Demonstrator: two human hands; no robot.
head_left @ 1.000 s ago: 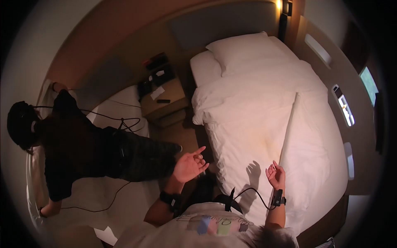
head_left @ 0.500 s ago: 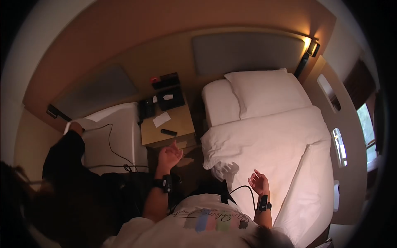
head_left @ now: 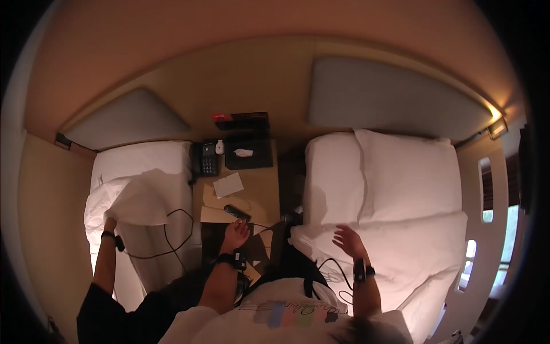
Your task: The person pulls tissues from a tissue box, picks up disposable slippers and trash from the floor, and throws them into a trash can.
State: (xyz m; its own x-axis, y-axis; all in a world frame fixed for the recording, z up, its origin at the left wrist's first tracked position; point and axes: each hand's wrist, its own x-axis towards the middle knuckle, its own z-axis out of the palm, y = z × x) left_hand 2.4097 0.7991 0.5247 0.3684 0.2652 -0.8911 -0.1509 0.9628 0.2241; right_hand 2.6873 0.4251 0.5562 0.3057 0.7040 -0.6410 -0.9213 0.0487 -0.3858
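Note:
My left hand (head_left: pixel 235 234) is raised just in front of the nightstand (head_left: pixel 263 192), its fingers loosely curled and apart, holding nothing. Near it on the nightstand lie a dark remote (head_left: pixel 236 212) and a white paper (head_left: pixel 228 185). My right hand (head_left: pixel 348 240) hovers over the near left part of the right bed's white duvet (head_left: pixel 401 246), fingers spread and nothing in them. A white pillow (head_left: pixel 409 175) lies at the head of that bed. Both my wrists wear black devices.
Another person's hand (head_left: pixel 111 222) grips white bedding (head_left: pixel 140 200) on the left bed. A telephone (head_left: pixel 208 160), a small white bottle (head_left: pixel 219 147) and a black tissue box (head_left: pixel 248 158) stand at the nightstand's back. A lit lamp (head_left: pixel 497 127) is at the right wall.
My view has swung left and up toward the nightstand and headboards. My right hand has moved toward the bed's left side. The other person's hand now holds bedding lifted on the left bed.

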